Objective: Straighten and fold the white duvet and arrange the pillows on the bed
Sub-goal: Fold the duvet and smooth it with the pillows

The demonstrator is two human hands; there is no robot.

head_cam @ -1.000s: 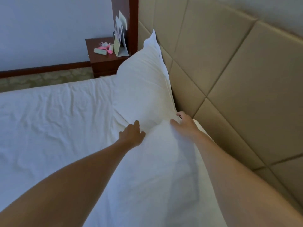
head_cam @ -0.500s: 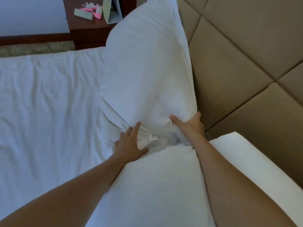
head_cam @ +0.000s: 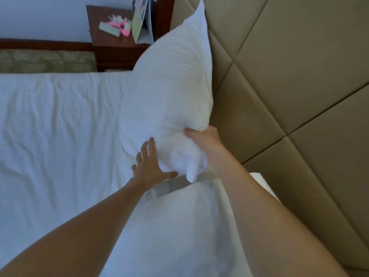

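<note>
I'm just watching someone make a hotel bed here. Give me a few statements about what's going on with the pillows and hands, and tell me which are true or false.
1. The right hand grips the far pillow at its near end. True.
2. The left hand is curled into a fist. False: its fingers are spread straight against the far pillow.
3. The far pillow leans against the padded headboard. True.
4. The nightstand is bare. False: pink and pale green items and a folded card sit on it.
5. A second pillow lies below the arms. True.
</note>
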